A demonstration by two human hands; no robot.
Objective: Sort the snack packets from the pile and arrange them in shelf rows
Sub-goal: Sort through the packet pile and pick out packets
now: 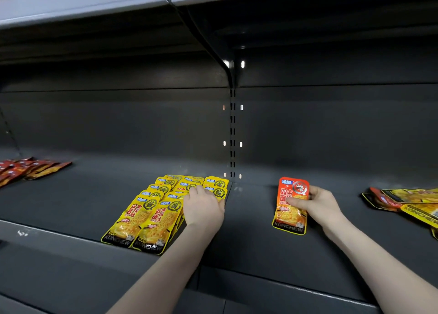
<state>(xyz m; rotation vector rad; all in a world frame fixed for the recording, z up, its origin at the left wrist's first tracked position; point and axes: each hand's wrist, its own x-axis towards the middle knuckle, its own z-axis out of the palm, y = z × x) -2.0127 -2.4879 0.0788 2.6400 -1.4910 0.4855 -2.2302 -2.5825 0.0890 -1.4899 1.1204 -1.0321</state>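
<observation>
Both forearms reach onto the dark shelf [71,195]. For neat rows, press the yellow packet rows [151,209] flat under the left hand [203,209], fingers relaxed, then square the orange packet [290,209], pinched by the right hand [317,206], alongside; the mixed pile [407,202] waits at right.

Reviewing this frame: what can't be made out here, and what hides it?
- Yellow packets, head view: the right row lies under the left hand, so its count is hidden.
- Mixed pile: cut off by the right edge.
- Red packets: cut off by the left edge, too small to read.
- Orange packet: the right hand covers its right edge; the small print is blurred.
</observation>
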